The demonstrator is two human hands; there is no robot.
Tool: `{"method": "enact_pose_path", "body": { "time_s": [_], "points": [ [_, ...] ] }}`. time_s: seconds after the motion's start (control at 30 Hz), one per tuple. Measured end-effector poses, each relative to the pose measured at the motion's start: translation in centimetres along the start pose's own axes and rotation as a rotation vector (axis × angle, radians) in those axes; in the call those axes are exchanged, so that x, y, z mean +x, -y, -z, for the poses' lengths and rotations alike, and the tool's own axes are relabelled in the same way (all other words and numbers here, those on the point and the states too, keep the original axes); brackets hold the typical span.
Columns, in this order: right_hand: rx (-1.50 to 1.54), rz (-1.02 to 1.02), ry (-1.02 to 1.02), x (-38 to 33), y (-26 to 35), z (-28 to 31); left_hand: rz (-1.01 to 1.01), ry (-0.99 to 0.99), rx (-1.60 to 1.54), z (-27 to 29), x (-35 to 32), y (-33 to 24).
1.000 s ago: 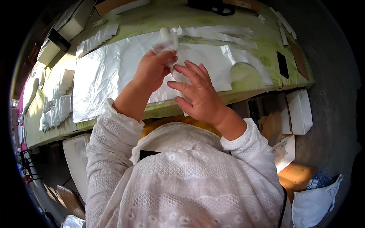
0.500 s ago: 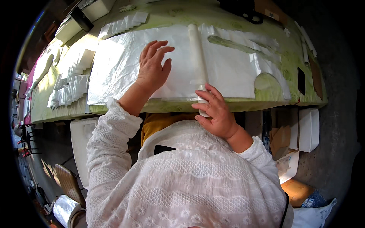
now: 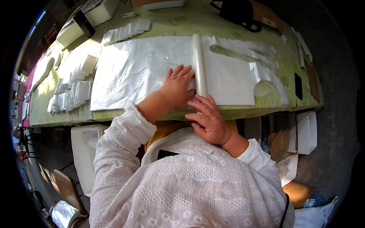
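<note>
Two bare hands work at the near edge of the desk (image 3: 167, 23), both palm down. The left hand (image 3: 177, 87) comes in from seven o'clock, its wrist bent so the fingers point toward one o'clock; it is spread flat and empty-looking on the white plastic sheeting (image 3: 140, 72), fingers side by side and thumb apart. Its fingertips end right beside the pale roll (image 3: 199, 64), but contact cannot be told. That roll lies across the sheeting, running from twelve to six o'clock, just above the middle of the view.

The right hand (image 3: 210, 121) enters from five o'clock with fingers loosely fanned toward ten o'clock and thumb held off, a wide, slack pose over the roll's near end. Whether its fingertips press there is unclear.

That near end is partly covered by the right hand, and the left palm's underside is out of sight. Motion softens the left wrist's outline. At one o'clock a black bag (image 3: 235, 13) is cut off by the upper rim; glare at ten o'clock washes out the folded white packets (image 3: 78, 91).
</note>
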State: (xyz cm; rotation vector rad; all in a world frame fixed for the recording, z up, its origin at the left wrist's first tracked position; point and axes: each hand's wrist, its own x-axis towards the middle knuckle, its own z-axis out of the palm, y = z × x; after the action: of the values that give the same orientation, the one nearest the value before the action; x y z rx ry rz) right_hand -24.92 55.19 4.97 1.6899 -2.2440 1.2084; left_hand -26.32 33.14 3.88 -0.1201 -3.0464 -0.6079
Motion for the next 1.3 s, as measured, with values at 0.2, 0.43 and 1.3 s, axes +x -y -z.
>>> {"method": "enact_pose_path", "body": {
  "time_s": [0.2,0.43,1.3],
  "points": [
    [-0.039,0.057,0.075,0.1,-0.4,-0.6,-0.195,-0.329,-0.232,0.8,0.4,-0.3],
    [0.053,-0.056,-0.195,-1.7,-1.1,1.2,-0.027,-0.342,-0.632,0.9,0.4,0.7],
    [0.155,-0.286,-0.209,-0.8,-2.3,0.8,0.035,-0.087,-0.086,-0.5,0.5,-1.1]
  ]
}}
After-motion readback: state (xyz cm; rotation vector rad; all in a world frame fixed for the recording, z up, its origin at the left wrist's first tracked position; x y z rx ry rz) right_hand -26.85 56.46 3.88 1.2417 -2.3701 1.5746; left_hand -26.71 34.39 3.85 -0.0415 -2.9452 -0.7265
